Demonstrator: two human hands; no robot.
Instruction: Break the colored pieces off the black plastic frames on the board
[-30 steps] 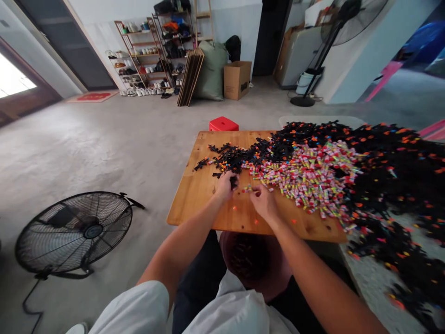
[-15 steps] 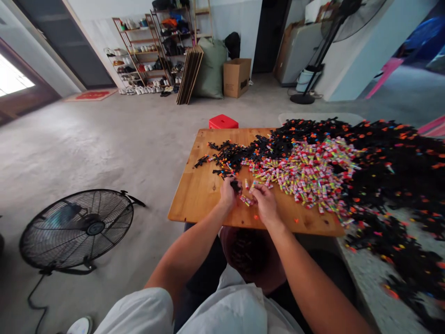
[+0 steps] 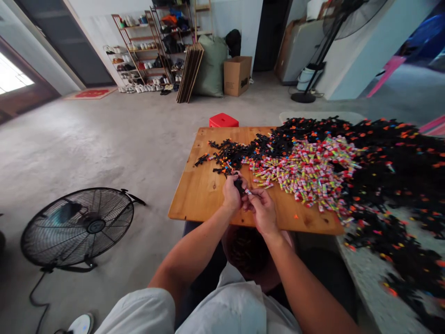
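Both hands have lifted off the table (image 3: 194, 195) since a second ago, when they were down among the loose pieces, and now meet just above its near edge. Left to right: a floor fan (image 3: 78, 227) stands on the concrete, its cable running out of the bottom of the view. The left hand (image 3: 232, 192) comes next, fingers curled shut around a small black piece (image 3: 239, 185); most of that piece is buried in the fist, so its shape is hard to make out. The left forearm rises from the lower middle of the view, elbow bent, wrist cocked inward toward the other hand.

Touching it from the right, the right hand (image 3: 262, 211) pinches a small coloured tube (image 3: 248, 191) between thumb and forefinger, a narrow grip with the tube's tip apparently pressed against the black piece, though the joint is too small to see clearly. The right forearm angles up from the lower right corner, cut off by the frame.

Beyond the hands lies a scatter of black pieces (image 3: 229, 155), then a broad heap of coloured tubes (image 3: 309, 171), and further right a large black mound (image 3: 392, 162) spilling off the table and out of view. Under the table's near edge, a reddish basin (image 3: 250, 253) sits between the knees, half hidden by both arms; its contents are dark and unclear. A red stool (image 3: 223, 120) peeks over the table's far edge.
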